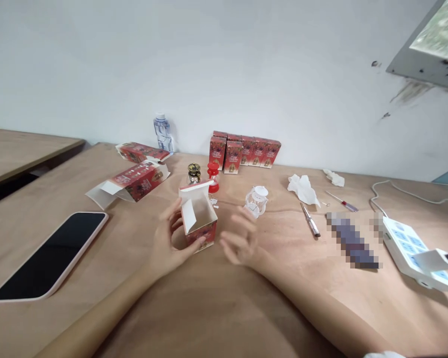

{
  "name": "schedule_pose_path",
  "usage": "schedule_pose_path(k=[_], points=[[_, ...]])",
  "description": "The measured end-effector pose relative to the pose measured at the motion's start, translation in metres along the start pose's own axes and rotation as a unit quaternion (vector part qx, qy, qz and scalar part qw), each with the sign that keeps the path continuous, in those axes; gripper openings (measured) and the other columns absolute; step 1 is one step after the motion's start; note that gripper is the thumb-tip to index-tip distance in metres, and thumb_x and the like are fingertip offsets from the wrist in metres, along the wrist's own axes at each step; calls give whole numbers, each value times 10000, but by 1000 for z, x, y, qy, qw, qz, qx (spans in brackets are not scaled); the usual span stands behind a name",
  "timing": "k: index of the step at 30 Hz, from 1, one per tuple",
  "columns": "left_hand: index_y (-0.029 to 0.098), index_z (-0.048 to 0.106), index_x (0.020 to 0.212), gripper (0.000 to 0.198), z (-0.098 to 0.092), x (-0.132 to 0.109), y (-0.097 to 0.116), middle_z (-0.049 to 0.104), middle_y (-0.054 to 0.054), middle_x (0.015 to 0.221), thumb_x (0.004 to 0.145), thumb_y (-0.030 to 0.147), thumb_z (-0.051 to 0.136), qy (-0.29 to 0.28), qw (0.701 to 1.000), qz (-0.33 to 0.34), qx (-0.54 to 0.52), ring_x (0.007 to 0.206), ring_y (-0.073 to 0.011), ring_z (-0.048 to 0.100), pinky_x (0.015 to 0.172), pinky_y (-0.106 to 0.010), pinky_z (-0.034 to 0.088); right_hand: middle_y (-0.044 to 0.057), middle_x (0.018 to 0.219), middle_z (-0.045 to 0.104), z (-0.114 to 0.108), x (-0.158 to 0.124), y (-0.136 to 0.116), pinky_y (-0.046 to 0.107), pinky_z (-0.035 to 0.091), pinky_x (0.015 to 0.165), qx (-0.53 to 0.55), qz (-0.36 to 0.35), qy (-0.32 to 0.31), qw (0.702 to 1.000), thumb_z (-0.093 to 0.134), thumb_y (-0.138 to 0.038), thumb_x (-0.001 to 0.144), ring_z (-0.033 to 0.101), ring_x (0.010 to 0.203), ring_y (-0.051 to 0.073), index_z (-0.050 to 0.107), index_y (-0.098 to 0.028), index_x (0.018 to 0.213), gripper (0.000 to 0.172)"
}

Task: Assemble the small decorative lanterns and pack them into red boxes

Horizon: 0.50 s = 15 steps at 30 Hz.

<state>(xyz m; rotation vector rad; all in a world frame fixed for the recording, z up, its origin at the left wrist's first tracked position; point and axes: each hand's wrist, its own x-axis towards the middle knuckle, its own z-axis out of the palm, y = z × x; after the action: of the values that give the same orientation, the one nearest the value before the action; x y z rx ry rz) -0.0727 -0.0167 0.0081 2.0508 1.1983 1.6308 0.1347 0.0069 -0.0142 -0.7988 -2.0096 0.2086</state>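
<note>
An open red cardboard box [200, 226] stands in front of me, its white flaps up and its inside visible. My left hand [168, 243] grips it from the left, thumb on the near face. Just right of the box, my right hand [241, 238] hovers with loosely curled fingers apart, slightly blurred and holding nothing I can see. Behind that hand is a small white lantern [257, 199] with a clear body. A red lantern [213, 178] and a dark, gold-toned lantern [194, 172] stand behind the box, both partly hidden by it.
Several closed red boxes [233, 156] line the wall. Opened boxes [142, 181] and a water bottle [163, 133] are at the back left. A phone [52, 256] lies left. Crumpled tissue [302, 189], screwdrivers [310, 220], a blurred-out dark item [353, 241] and a power strip [414, 253] are right.
</note>
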Motion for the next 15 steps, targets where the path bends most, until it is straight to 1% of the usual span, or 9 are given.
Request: schedule_pose_path(k=[2,3,4,5,6,8,10,12,15], points=[[264,293,1408,794,-3,2,1,466,-155,1343,741,306,721,-10,1000,-11,-6,1149,-306,580,852,-424,586,78,1332,400,-7,3,13,628,214,1102,-84,36,171,981,659,-254,741,306,1358,336,532,-307,1066,353],[265,313,1397,791,-4,3,2,462,-153,1347,726,298,731,-16,1000,-18,-10,1137,-301,586,854,-427,584,101,1387,329,-10,5,20,623,226,1097,-115,60,234,964,664,-272,746,284,1368,335,474,-289,1137,435],[268,328,1386,785,-6,4,3,466,-146,1341,716,290,735,-25,999,-29,-16,1115,-291,598,852,-429,584,129,1424,273,-14,8,27,619,238,1091,-132,90,269,950,670,-308,750,266,1376,338,414,-265,1204,523],[272,342,1374,776,-7,6,4,475,-135,1330,706,285,738,-34,998,-45,-23,1090,-278,610,849,-427,583,157,1438,254,-18,10,33,608,259,1082,-129,129,276,944,667,-351,755,270,1374,340,361,-239,1259,600],[276,353,1361,765,-8,7,5,485,-121,1318,701,281,739,-44,996,-67,-32,1068,-264,619,852,-423,579,178,1434,279,-22,12,39,590,291,1069,-109,176,259,944,655,-390,764,305,1357,339,324,-215,1297,651],[281,363,1335,753,-10,9,7,494,-96,1300,687,279,746,-56,990,-114,-53,1054,-246,620,875,-419,562,186,1358,420,-28,15,47,547,365,1024,-49,273,203,939,635,-441,773,438,1266,326,322,-183,1321,682],[283,368,1303,755,-10,10,9,493,-79,1291,661,283,764,-59,984,-148,-77,1072,-245,606,906,-423,538,164,1249,542,-33,19,48,513,420,972,1,341,179,923,652,-461,752,543,1146,306,375,-178,1294,671],[282,380,1271,736,-10,11,12,495,-70,1279,648,278,772,-63,980,-159,-102,1095,-251,589,920,-427,520,142,1200,585,-37,26,38,477,457,934,54,351,206,912,685,-463,721,582,1087,282,427,-187,1244,645],[274,409,1240,683,-10,11,17,495,-72,1276,658,265,766,-76,977,-153,-128,1140,-263,555,945,-430,492,98,1149,615,-45,44,2,399,502,883,182,287,250,907,699,-475,710,615,1029,233,470,-221,1178,580]])
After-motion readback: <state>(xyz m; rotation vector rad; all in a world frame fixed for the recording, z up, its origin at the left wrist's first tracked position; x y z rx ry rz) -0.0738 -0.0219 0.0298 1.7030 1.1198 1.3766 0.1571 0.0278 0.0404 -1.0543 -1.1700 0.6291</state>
